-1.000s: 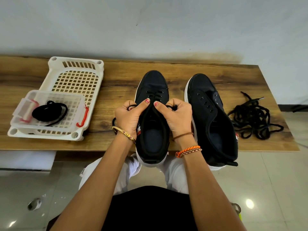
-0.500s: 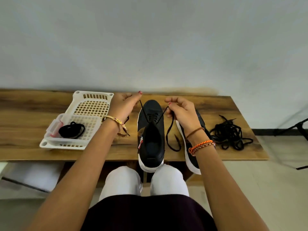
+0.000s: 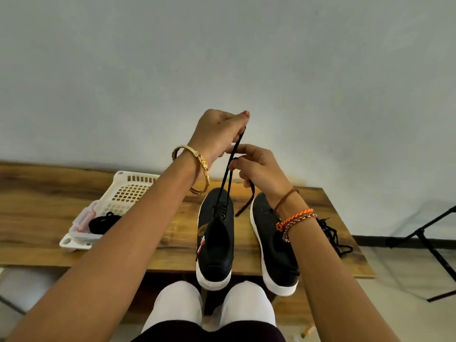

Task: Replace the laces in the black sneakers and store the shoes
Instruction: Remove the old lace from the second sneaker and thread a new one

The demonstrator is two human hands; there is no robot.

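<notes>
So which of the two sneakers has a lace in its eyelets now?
The left sneaker: a lace runs up from its eyelets to both hands. The right sneaker shows bare eyelets.

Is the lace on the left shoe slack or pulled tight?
Pulled tight: the lace runs straight up from the shoe to both hands.

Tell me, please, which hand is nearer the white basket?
Left. The left hand is raised right of the white basket; the right hand sits farther right, above the sneakers.

A plain pale wall (image 3: 222, 58) rises behind a wooden bench (image 3: 37, 218) on a light floor (image 3: 407, 304).
</notes>
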